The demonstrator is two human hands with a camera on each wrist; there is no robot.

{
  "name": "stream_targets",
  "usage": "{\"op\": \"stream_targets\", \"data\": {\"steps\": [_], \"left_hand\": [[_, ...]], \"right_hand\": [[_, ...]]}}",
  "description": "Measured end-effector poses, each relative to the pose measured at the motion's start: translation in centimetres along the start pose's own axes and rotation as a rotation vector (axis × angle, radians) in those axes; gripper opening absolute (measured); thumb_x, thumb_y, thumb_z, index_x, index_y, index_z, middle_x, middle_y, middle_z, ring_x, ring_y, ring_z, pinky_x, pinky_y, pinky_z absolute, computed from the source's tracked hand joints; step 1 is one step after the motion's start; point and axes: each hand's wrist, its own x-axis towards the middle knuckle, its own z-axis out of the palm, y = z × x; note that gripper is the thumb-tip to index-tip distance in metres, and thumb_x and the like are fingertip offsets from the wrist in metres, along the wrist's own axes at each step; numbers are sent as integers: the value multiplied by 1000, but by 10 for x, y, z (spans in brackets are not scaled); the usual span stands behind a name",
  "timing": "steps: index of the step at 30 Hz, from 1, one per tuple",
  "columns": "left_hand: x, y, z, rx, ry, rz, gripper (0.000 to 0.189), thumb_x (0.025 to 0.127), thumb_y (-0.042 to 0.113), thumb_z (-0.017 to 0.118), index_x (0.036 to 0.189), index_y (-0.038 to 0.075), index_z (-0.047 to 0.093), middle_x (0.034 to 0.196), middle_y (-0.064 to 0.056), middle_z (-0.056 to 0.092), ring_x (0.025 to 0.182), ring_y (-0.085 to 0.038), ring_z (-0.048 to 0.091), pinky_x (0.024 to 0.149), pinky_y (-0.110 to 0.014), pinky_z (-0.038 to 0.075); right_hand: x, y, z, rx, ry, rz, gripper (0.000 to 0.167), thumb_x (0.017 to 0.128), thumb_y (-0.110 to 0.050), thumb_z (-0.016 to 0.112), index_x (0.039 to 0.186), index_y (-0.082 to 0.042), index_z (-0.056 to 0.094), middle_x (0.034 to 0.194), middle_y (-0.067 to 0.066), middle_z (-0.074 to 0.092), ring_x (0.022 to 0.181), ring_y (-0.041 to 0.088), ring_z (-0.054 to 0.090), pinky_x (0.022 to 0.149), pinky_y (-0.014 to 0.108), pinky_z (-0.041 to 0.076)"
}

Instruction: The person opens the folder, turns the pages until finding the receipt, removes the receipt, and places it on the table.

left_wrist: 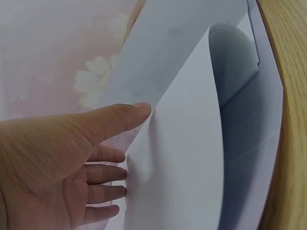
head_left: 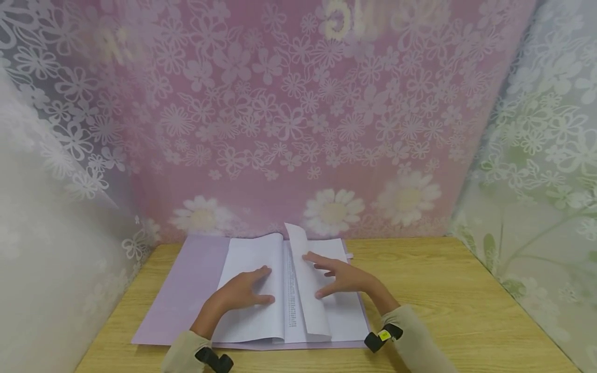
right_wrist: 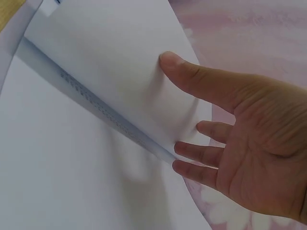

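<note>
A lilac folder (head_left: 163,300) lies spread on the table with white sheets in it. My left hand (head_left: 240,291) rests over the left white page (head_left: 254,324), thumb and fingers extended. In the left wrist view, its thumb (left_wrist: 139,112) and fingertips meet that page, which bows up from the cover. On the other side, one sheet (head_left: 310,305) stands partly lifted and curled, baring a strip of small print (head_left: 292,290) near the fold. My right hand (head_left: 342,277) touches this lifted sheet with spread fingers; its thumb (right_wrist: 172,60) lies against the paper in the right wrist view.
The wood-grain table (head_left: 434,295) extends to the right of the folder. A pink floral sheet (head_left: 280,129) rises behind the table, with pale floral sheets (head_left: 550,181) at both sides. A small white tab (head_left: 350,256) sticks out at the folder's right edge.
</note>
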Motion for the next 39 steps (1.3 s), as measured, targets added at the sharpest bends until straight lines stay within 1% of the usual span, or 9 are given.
{"op": "stream_targets", "data": {"steps": [8,13,17,22,24,26,30,36,39], "left_hand": [[2,-3,-2,15,42,39,77,90,37,78,148,-3,48,155,-23,47,146,-40,43,119,-54,37],[4,0,-1,18,118,36,67,93,34,75,147,0,52,151,-19,53,143,-37,48,117,-54,41],[5,4,-1,-1,169,48,66,95,29,74,150,3,49,155,-19,49,145,-36,46,118,-54,40],[6,11,0,7,217,90,67,95,29,73,153,7,47,161,-17,41,148,-35,41,119,-53,38],[6,14,1,-7,208,102,67,95,30,74,152,7,48,161,-16,41,149,-36,40,118,-55,38],[5,17,3,-23,176,100,66,95,32,74,151,8,49,161,-14,41,150,-36,37,119,-56,36],[5,20,6,-15,126,101,64,95,34,73,149,8,51,161,-15,42,151,-37,37,120,-57,35],[5,20,9,-25,109,78,67,95,35,73,150,4,49,159,-20,43,150,-39,37,121,-56,34],[5,19,9,-30,100,67,69,95,35,73,151,3,48,159,-20,42,150,-40,37,121,-56,33]], "right_hand": [[4,-8,11,-51,25,37,90,88,-40,80,162,-23,31,172,7,16,150,36,39,112,56,46],[7,-12,15,-76,52,46,88,87,-41,81,160,-23,35,171,6,19,153,33,33,112,57,46],[8,-14,19,-84,64,52,87,86,-43,81,159,-20,38,171,7,21,156,33,27,112,58,45],[9,-17,23,-96,93,28,85,87,-41,81,157,-15,41,170,13,23,155,35,29,110,59,47],[9,-18,25,-95,101,20,83,88,-39,80,157,-14,41,169,14,24,154,36,29,109,59,48],[10,-18,26,-92,106,21,83,88,-39,80,157,-14,41,169,15,24,154,37,30,109,59,48],[10,-20,27,-85,113,22,81,90,-38,78,157,-13,41,169,15,23,153,37,32,109,57,49],[10,-22,26,-53,121,-11,78,92,-33,77,156,-9,41,168,21,23,143,40,47,109,56,49],[10,-23,26,-42,121,-20,76,93,-33,76,156,-8,41,167,24,23,140,42,50,109,55,49]]}}
